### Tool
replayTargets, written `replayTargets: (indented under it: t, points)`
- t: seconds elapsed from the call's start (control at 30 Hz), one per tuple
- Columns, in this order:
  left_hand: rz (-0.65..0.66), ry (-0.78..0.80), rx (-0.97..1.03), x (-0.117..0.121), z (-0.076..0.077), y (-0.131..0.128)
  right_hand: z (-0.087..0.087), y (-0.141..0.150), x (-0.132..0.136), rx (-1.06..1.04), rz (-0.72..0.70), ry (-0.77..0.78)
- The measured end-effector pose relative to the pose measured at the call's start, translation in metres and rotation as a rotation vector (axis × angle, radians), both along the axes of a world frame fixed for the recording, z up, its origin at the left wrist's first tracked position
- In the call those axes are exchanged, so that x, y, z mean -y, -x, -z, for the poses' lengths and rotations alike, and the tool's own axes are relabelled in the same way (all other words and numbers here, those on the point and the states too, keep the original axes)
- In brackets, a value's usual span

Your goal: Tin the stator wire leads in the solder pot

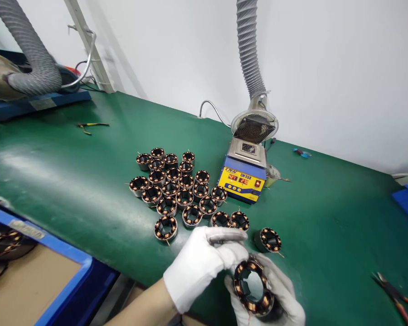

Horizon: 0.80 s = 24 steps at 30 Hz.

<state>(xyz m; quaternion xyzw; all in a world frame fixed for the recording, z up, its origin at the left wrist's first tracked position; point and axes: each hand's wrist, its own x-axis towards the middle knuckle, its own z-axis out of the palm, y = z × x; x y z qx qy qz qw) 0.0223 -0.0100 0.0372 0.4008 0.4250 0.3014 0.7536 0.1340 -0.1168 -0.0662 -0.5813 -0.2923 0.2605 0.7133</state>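
Observation:
In my right hand (285, 290), gloved in white, sits a motor stator (265, 302), a ring wound with copper coils, its round opening turned towards me. The fingers wrap its right side and underside, and a thin copper wire end shows at the bottom. My left hand (207, 258), also gloved, is closed at the ring's upper left edge, fingers bent and thumb near the rim. Whatever lies between those fingertips is hidden. Just beyond my hands a single stator (270, 240) stands apart with a wire end sticking out.
Several more stators (185, 197) stand grouped on the green table (326, 217). Behind them is a blue and yellow solder pot (241, 179) under an extraction hose (250, 50). Pliers (392, 290) lie at right, a yellow-handled tool (91, 124) at far left. A blue bin (85, 267) holds stators.

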Motion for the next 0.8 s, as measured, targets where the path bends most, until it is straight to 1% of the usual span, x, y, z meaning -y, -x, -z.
replayTargets:
  t: [0.13, 0.17, 0.27, 0.3, 0.37, 0.43, 0.5, 0.53, 0.6, 0.63, 0.67, 0.7, 0.77, 0.8]
  points:
    - [-0.006, -0.021, -0.046, 0.002, 0.003, -0.004, 0.000, 0.009, 0.000, 0.078, 0.035, -0.001]
    - [-0.026, -0.018, -0.046, 0.002, 0.004, -0.005, 0.000, 0.011, -0.001, 0.086, 0.044, 0.009]
    - [-0.163, 0.037, 0.019, 0.004, 0.009, -0.007, -0.002, 0.016, -0.002, 0.098, 0.058, 0.030]
    - [-0.177, 0.065, 0.054, 0.005, 0.011, -0.009, -0.003, 0.018, -0.003, 0.109, 0.062, 0.030]
    - [-0.131, 0.083, 0.085, 0.006, 0.015, -0.010, -0.005, 0.023, -0.005, 0.145, 0.081, 0.031]
    - [-0.030, 0.047, 0.065, 0.004, 0.017, -0.010, -0.007, 0.027, -0.007, 0.187, 0.101, 0.026]
    - [0.010, 0.002, 0.080, -0.001, 0.018, -0.006, -0.010, 0.030, -0.010, 0.229, 0.104, -0.004]
    - [-0.008, -0.017, 0.116, -0.005, 0.017, -0.003, -0.012, 0.030, -0.011, 0.263, 0.106, -0.030]
    - [-0.119, -0.044, 0.187, -0.012, 0.016, 0.003, -0.016, 0.028, -0.013, 0.337, 0.104, -0.084]
    - [-0.174, -0.047, 0.195, -0.014, 0.016, 0.005, -0.018, 0.027, -0.014, 0.367, 0.101, -0.103]
    - [-0.193, -0.026, 0.195, -0.016, 0.016, 0.006, -0.019, 0.025, -0.014, 0.386, 0.093, -0.112]
    - [-0.168, 0.020, 0.189, -0.016, 0.016, 0.006, -0.020, 0.023, -0.015, 0.389, 0.084, -0.111]
    - [-0.040, 0.105, 0.170, -0.012, 0.019, 0.004, -0.018, 0.021, -0.013, 0.360, 0.082, -0.090]
    - [0.013, 0.122, 0.160, -0.009, 0.022, 0.002, -0.016, 0.020, -0.012, 0.334, 0.086, -0.073]
